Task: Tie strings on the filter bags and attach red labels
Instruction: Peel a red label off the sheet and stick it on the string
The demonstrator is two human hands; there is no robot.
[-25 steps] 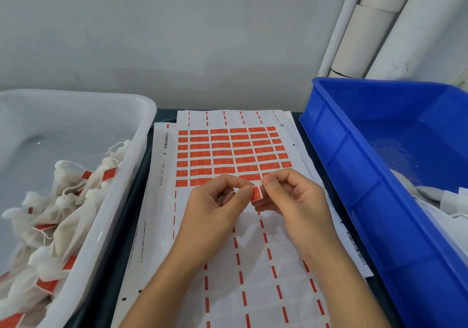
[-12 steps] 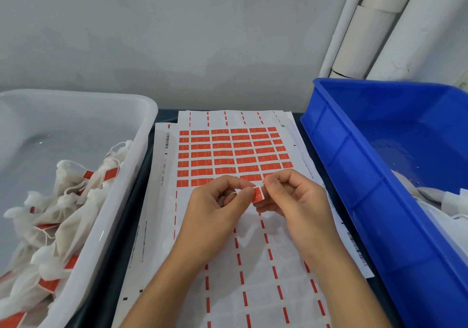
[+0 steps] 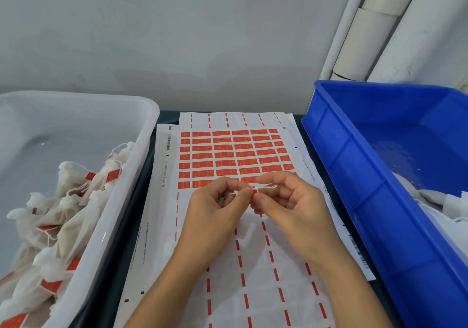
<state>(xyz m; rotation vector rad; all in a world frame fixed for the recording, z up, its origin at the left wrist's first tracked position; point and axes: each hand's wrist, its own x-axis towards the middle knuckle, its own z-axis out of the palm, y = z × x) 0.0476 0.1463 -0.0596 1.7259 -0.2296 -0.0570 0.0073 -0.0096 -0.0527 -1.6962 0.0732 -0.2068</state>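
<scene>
My left hand (image 3: 215, 210) and my right hand (image 3: 291, 206) meet over the label sheet (image 3: 235, 155), fingertips together. Between them they pinch a small red label (image 3: 254, 190) folded round a thin white string (image 3: 268, 187) that runs to the right under my right index finger. The sheet carries several rows of red labels in its upper half; the lower half is peeled, with only red dashes left. The filter bag on this string is hidden.
A white tub (image 3: 119, 201) on the left holds several white filter bags (image 3: 63, 208) with red labels. A blue crate (image 3: 354, 175) on the right holds white bags at its right edge. White pipes (image 3: 374, 23) stand at the back right.
The label now shows edge-on, folded between my fingertips, where before its red face was visible. My right index finger has lifted and straightened, and the string shows beneath it.
</scene>
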